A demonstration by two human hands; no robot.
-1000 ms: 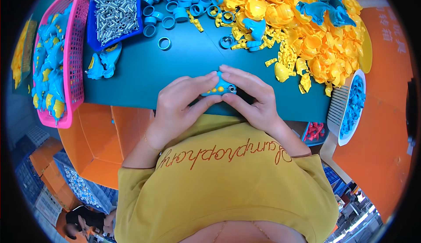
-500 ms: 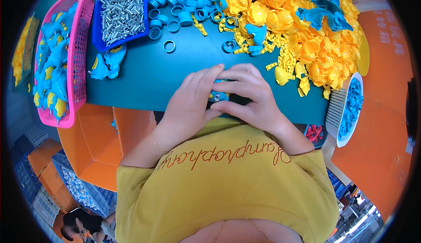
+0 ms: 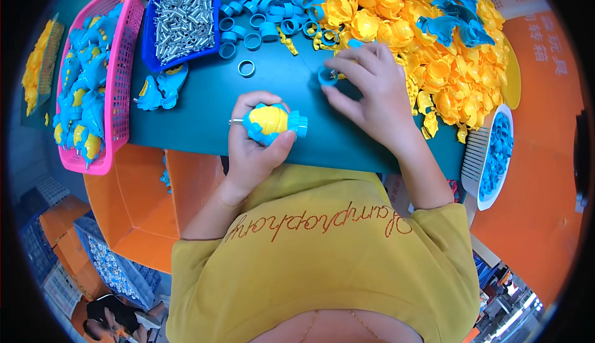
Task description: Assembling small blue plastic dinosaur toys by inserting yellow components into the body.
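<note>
The left hand (image 3: 253, 157) is wrapped around the toy (image 3: 268, 120); beyond it to the right, the right hand (image 3: 377, 98) has fingers parted about a ring (image 3: 323, 78), hold unclear, and a loose pinch could let it slip.

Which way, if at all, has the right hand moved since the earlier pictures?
Yes: judged against the yellow shell pile, the right hand has moved forward over the table, away from the left hand and closer to the pile.
</note>
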